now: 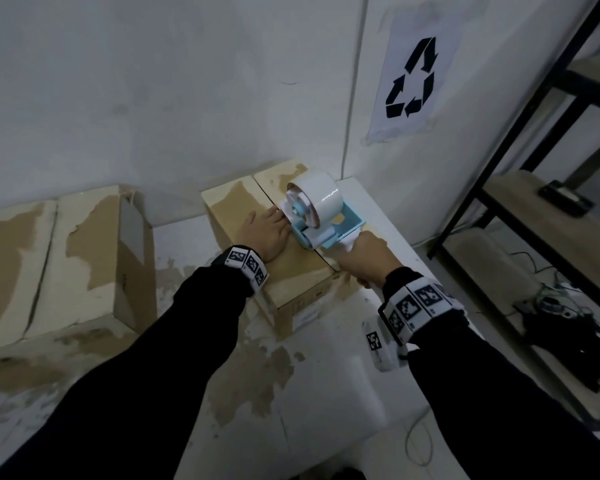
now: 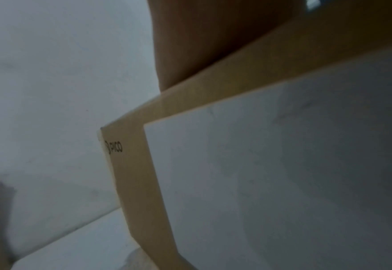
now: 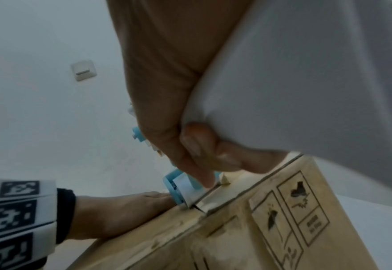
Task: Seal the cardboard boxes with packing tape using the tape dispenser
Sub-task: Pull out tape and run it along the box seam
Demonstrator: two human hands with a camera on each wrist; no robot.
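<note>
A small cardboard box [image 1: 236,206] stands on the white table, its two top flaps meeting in a centre seam. My left hand [image 1: 265,233] lies flat on the left flap, fingers straight, pressing it down. My right hand [image 1: 364,254] grips the white handle of a light-blue tape dispenser [image 1: 326,223] carrying a white tape roll [image 1: 317,195]. The dispenser's front edge rests on the seam near the box's front end. In the right wrist view my right hand's fingers [image 3: 190,146] curl round the handle and the dispenser's blue nose [image 3: 178,190] touches the seam beside my left hand [image 3: 120,213].
A larger cardboard box [image 1: 66,258] with torn surface paper sits to the left on the table [image 1: 326,393]. The white wall is close behind both boxes. A black metal shelf rack [image 1: 534,168] stands to the right, with cables on the floor below it.
</note>
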